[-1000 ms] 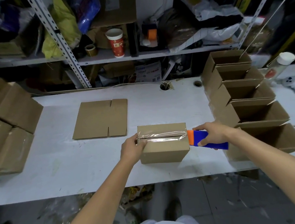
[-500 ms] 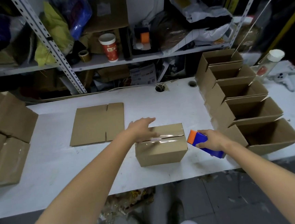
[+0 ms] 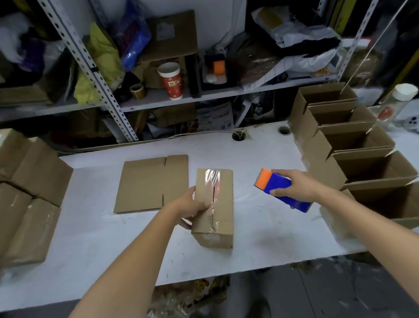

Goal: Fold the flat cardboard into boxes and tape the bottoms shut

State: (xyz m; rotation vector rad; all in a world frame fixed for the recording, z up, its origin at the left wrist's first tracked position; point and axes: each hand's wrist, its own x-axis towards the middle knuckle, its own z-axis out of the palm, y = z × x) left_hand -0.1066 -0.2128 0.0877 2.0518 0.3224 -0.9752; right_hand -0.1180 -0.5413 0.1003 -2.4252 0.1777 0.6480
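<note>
White table (image 3: 84,246), cluttered shelves (image 3: 223,94), taped box (image 3: 221,208)

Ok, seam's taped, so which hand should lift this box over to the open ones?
Left. The left hand grips the taped box at its side. The right hand is occupied holding the blue-and-orange tape dispenser, clear of the box, though the open boxes sit on its side.

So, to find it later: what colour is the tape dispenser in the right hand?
The tape dispenser is blue with an orange end; head view.
</note>
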